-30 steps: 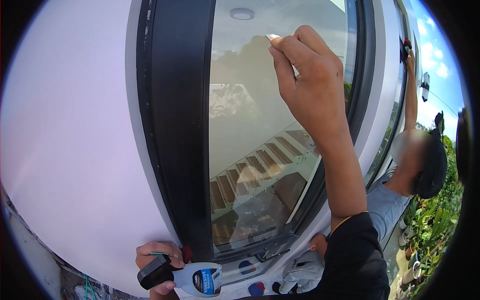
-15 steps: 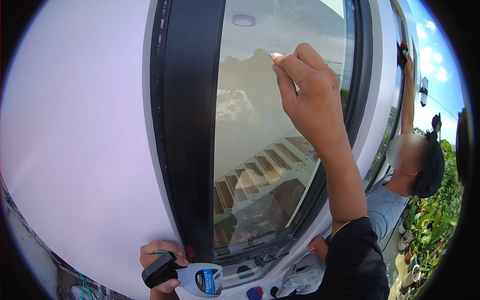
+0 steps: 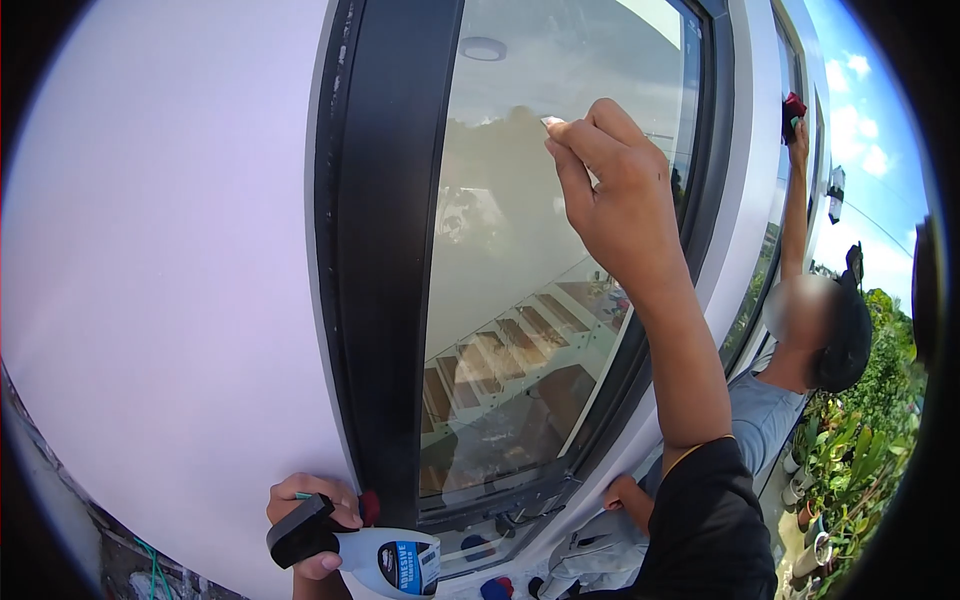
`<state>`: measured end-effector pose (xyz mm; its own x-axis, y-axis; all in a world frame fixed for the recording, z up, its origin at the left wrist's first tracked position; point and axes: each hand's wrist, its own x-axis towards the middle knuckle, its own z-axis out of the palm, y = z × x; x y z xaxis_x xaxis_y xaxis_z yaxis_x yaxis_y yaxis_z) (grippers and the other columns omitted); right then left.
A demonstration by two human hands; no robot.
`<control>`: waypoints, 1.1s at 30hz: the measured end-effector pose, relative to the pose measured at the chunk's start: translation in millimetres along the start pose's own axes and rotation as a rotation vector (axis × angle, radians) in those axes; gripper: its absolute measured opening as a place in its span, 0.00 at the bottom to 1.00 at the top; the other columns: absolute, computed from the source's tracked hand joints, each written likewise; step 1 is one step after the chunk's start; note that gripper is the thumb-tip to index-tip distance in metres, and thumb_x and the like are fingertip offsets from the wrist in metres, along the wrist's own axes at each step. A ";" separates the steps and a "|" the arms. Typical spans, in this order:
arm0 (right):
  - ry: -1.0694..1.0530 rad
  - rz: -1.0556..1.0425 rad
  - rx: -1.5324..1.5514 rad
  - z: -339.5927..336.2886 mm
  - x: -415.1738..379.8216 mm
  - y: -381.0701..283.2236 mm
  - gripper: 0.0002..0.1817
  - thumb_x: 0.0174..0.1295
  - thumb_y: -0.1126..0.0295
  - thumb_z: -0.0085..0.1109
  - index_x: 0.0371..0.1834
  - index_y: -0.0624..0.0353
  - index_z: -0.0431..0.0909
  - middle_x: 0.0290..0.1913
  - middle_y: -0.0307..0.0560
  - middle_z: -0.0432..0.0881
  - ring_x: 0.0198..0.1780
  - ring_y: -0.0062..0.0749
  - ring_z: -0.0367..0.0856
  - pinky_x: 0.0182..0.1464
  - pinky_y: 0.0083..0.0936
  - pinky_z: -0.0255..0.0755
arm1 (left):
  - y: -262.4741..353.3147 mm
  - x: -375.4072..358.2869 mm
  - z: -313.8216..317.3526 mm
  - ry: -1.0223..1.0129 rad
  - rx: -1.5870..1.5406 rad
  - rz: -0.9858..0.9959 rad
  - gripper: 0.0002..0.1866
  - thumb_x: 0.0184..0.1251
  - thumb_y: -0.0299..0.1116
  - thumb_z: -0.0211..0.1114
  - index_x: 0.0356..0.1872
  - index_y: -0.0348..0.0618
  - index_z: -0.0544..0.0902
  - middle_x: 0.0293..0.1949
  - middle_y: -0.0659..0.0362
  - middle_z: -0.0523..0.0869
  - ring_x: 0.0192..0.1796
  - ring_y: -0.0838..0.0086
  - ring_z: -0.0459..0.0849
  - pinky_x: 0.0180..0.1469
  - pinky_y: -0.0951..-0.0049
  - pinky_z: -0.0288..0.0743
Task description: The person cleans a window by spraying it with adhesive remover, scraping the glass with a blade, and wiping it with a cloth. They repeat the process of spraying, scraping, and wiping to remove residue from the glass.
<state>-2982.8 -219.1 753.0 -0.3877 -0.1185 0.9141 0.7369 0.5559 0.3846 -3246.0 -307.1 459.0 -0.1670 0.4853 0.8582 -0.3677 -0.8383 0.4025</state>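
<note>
My right hand is raised before the window glass, its thumb and fingers pinched. A tiny pale, thin piece shows at the fingertips, too small to name. Low at the left, my left hand is wrapped round the neck of a spray bottle with a black trigger head and a blue label reading "adhesive remover". The bottle lies tilted, its base to the right. A bit of red material shows beside those fingers, and a green edge lies near them.
The dark window frame borders the glass, with a pale wall to the left. At right, a person in a cap and grey shirt reaches up, a dark red cloth in one hand. Potted plants line the ground beyond.
The view has shifted slightly. My left hand and the spray bottle sit a little further left and lower in it. My right hand keeps its pinch by the glass. The other person's raised hand has moved slightly.
</note>
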 end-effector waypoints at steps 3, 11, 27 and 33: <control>0.040 0.027 0.017 -4.0 47.8 15.1 0.04 0.61 0.77 0.61 0.36 0.66 0.82 0.31 0.52 0.73 0.36 0.51 0.77 0.40 0.39 0.72 | 8.0 12.9 3.2 -0.026 0.016 -0.002 0.24 0.40 0.47 0.77 0.27 0.31 0.87 0.28 0.57 0.81 0.24 0.69 0.83 0.28 0.72 0.77; 0.050 -0.027 -0.048 -1.8 59.9 20.8 0.05 0.62 0.75 0.60 0.36 0.66 0.82 0.33 0.53 0.74 0.36 0.53 0.77 0.41 0.42 0.73 | 8.7 20.5 1.7 -0.062 -0.020 0.002 0.24 0.41 0.47 0.78 0.27 0.32 0.87 0.29 0.58 0.82 0.24 0.69 0.84 0.27 0.72 0.77; 0.001 0.029 -0.097 -5.2 61.4 25.5 0.05 0.62 0.75 0.60 0.36 0.66 0.83 0.33 0.53 0.75 0.36 0.53 0.78 0.43 0.42 0.73 | 6.5 16.7 -15.3 -0.076 -0.055 0.059 0.23 0.42 0.46 0.78 0.28 0.31 0.88 0.32 0.56 0.81 0.21 0.68 0.82 0.26 0.71 0.78; -0.054 0.042 -0.104 -1.6 44.2 29.5 0.05 0.62 0.75 0.61 0.35 0.66 0.83 0.32 0.53 0.75 0.37 0.52 0.78 0.43 0.42 0.73 | 10.3 14.8 -18.3 -0.065 -0.073 0.117 0.24 0.44 0.47 0.77 0.28 0.30 0.87 0.33 0.56 0.80 0.20 0.69 0.81 0.25 0.72 0.77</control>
<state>-2977.3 -209.3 805.0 -0.3823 -0.0510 0.9226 0.8056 0.4706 0.3599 -3269.0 -304.0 469.9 -0.1538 0.3659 0.9179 -0.4151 -0.8669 0.2760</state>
